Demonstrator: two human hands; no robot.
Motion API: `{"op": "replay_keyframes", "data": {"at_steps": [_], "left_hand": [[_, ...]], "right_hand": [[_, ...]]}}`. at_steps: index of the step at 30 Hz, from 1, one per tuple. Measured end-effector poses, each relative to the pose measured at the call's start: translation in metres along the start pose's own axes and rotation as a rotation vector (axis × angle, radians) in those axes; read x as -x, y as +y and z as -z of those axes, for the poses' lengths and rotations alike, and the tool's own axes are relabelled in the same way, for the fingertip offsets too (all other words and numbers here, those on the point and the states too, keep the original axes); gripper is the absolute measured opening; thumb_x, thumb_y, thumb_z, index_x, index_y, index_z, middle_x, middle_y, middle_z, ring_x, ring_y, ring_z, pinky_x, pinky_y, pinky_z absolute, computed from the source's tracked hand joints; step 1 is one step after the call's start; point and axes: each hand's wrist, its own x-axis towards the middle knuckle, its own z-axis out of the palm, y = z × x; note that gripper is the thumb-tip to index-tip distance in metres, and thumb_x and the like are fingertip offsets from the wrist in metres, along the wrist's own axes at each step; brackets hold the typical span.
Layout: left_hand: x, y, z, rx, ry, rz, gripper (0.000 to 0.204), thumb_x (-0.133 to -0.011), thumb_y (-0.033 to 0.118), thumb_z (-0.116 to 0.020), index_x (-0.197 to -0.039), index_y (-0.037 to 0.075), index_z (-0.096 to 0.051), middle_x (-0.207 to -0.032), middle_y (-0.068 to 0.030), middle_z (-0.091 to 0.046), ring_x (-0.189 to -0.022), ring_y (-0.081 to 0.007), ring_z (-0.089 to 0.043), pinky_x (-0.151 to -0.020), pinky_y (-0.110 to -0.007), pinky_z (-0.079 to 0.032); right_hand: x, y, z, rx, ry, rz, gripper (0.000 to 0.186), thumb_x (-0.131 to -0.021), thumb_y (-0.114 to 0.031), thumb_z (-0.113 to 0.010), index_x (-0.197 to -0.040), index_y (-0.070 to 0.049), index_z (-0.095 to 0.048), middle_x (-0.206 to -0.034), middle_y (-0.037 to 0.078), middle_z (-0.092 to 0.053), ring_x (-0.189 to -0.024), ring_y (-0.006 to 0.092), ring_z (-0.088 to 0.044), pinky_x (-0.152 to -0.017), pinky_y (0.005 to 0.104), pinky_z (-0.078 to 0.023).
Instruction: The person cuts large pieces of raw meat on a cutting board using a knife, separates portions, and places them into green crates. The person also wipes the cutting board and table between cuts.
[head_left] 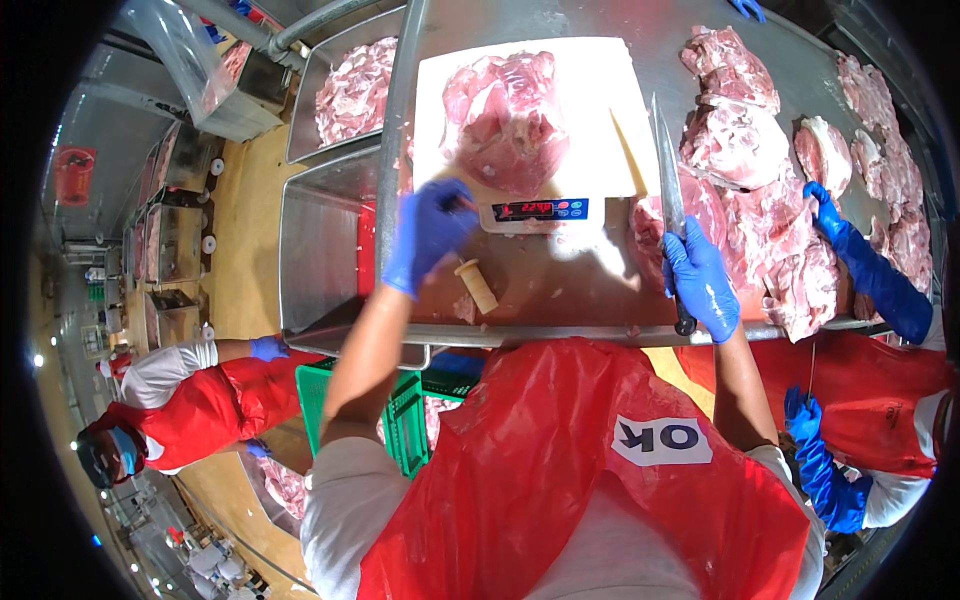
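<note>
My gloved right hand (700, 275) is wrapped round the black handle of a long knife (668, 165), its blade pointing to the far side beside a white board (615, 120). A large piece of raw meat (510, 120) lies on that board, which rests on a scale with a lit display (540, 210). My gloved left hand (432, 232) is over the table left of the display, fingers curled together; whatever they hold is hidden. Just below it is a tool with a pale cylindrical handle (477, 286); whether the hand touches it I cannot tell.
Several meat pieces (735, 140) cover the metal table's right side, where a co-worker's blue-gloved hand (822, 210) touches one. Metal bins (325, 250) stand at the left, one with meat. A green crate (405, 425) is below the table's edge. Another person (225, 400) stands at left.
</note>
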Motion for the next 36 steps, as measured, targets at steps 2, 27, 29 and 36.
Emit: {"op": "replay_keyframes", "data": {"at_steps": [2, 27, 29, 36], "left_hand": [[-0.041, -0.003, 0.058, 0.245, 0.141, -0.139, 0.006, -0.08, 0.009, -0.065, -0.083, 0.004, -0.065, -0.076, -0.0004, -0.06, -0.074, -0.0094, -0.054, -0.069, -0.028, -0.046], [-0.192, 0.039, -0.014, -0.289, -0.027, -0.627, 0.052, -0.082, 0.028, -0.07, -0.127, 0.006, -0.056, -0.13, -0.0213, -0.052, -0.125, -0.0341, -0.047, -0.105, -0.039, -0.038], [-0.149, 0.02, -0.003, -0.187, 0.009, -0.424, 0.072, -0.076, 0.031, -0.075, -0.134, -0.001, -0.046, -0.131, -0.0265, -0.05, -0.124, -0.0375, -0.047, -0.104, -0.042, -0.038], [-0.067, 0.006, -0.056, -0.174, 0.081, -0.242, 0.108, -0.062, 0.011, -0.075, -0.151, 0.007, -0.015, -0.131, -0.0297, -0.037, -0.117, -0.0448, -0.045, -0.101, -0.046, -0.04]], "right_hand": [[0.002, 0.002, 0.004, 0.015, -0.006, 0.003, 0.015, -0.1, -0.022, -0.049, -0.099, -0.007, -0.049, -0.061, 0.001, -0.048, -0.046, 0.0088, -0.046, -0.042, 0.0252, -0.041], [-0.134, -0.022, -0.06, -0.175, 0.462, 0.53, 0.03, -0.094, -0.027, -0.053, -0.094, 0.003, -0.056, -0.086, 0.022, -0.057, -0.08, 0.0336, -0.057, -0.074, 0.0411, -0.045], [-0.15, -0.043, -0.024, 0.09, 0.447, 0.459, 0.033, -0.097, -0.029, -0.054, -0.109, 0.002, -0.057, -0.091, 0.007, -0.059, -0.083, 0.0156, -0.054, -0.079, 0.0303, -0.046], [-0.276, -0.058, 0.018, -0.407, -0.259, 0.254, 0.028, -0.092, -0.028, -0.059, -0.105, -0.004, -0.066, -0.084, 0.0, -0.06, -0.076, 0.0104, -0.054, -0.073, 0.023, -0.044]]}}
